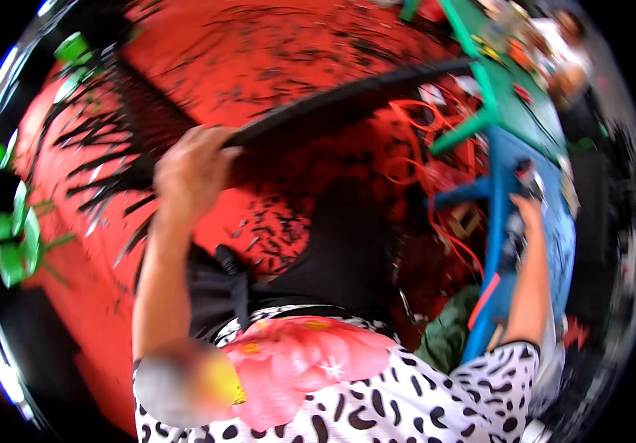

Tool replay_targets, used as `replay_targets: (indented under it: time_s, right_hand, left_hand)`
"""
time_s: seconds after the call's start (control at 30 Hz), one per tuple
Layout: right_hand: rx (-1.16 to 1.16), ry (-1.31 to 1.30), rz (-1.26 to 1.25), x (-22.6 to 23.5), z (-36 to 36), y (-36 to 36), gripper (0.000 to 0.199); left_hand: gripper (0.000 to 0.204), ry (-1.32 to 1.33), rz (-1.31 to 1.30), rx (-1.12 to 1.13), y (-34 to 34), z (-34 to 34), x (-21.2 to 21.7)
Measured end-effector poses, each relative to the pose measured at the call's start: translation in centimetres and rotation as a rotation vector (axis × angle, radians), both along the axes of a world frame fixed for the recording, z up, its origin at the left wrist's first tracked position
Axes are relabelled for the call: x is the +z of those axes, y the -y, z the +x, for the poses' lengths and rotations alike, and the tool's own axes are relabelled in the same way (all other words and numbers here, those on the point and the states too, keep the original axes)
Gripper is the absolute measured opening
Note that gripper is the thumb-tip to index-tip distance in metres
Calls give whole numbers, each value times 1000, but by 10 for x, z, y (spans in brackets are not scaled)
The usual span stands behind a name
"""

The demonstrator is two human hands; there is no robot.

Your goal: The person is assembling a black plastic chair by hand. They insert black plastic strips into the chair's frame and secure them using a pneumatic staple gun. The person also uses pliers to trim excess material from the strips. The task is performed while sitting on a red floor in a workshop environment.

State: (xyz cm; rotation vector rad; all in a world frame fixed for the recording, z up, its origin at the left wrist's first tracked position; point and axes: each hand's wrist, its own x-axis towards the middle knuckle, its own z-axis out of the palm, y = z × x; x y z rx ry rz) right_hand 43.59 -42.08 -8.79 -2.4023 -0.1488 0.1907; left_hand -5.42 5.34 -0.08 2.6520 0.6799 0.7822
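The person's left hand is curling into a fist around the near end of a long, dark, curved strip. The strip is stretching away from that hand, ahead and to the right, and its far end is reaching the edge of a green table; whether the two are touching cannot be told.

The right hand is resting over a blue stool, its fingers bending at a dark and silvery tool. Blur is hiding how far these fingers are closing, so whether they are gripping the tool cannot be told.

Just to the left of the left hand, a black fringed thing is spreading spiky strands over the red floor. Dark scraps are lying between the hands, nearer the left one. To the left of the right hand, an orange-red cord is looping near a small cardboard box. A green cloth is lying on the body side of the right hand. Beyond that hand, another person is sitting near the green table.
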Motion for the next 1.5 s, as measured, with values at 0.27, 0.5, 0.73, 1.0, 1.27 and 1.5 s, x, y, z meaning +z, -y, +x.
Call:
replay_targets:
  time_s: [0.27,0.5,0.73,1.0,1.27,1.5]
  right_hand:
    - [94,259,-338,23,0,-2,37]
    - [399,-44,651,166,-117,-122,21]
    - [608,-360,741,181,-249,-221,39]
    - [921,-464,419,178,-345,-252,23]
    - [983,-583,330,170,-359,-269,16]
    - [1021,-590,306,169,-358,-268,18]
  left_hand:
    - [20,64,6,10,0,3,-5]
    - [23,27,-70,-33,-1,0,1]
    - [25,-5,-94,-36,1,-3,-8]
    - [25,-22,-129,-49,-4,1,-11]
    - [24,-10,-200,-67,2,2,-9]
    - [15,42,-152,-69,0,5,-13]
